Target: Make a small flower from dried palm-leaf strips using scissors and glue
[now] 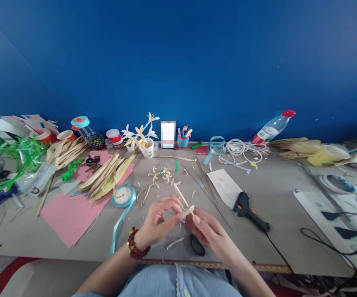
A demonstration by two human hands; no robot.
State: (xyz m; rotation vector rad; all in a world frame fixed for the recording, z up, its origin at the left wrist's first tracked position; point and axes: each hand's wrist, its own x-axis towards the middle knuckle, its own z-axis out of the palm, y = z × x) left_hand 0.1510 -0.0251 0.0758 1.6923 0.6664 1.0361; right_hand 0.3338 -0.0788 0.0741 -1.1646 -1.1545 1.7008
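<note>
Close to the table's front edge, my left hand (163, 218) and my right hand (211, 231) meet over a small pale petal-shaped strip of dried husk (188, 212). Each hand pinches it between thumb and fingers, the left at one end and the right at the other. A thin pale stick-like piece (181, 195) points away just beyond my fingertips; whether a finger touches it I cannot tell. Black scissor handles (197, 245) show beneath my right hand. Curled husk scraps (162, 173) lie farther off, and a cut husk strip (175, 242) rests near my left wrist.
A hot glue gun (248, 209) lies right, its cord running to a power strip (323, 227). On the left are pink paper (70, 216), husk leaves (104, 177) and blue ribbon (130, 198). Husk flowers stand in a paper cup (148, 149); a bottle (271, 128) leans at the wall.
</note>
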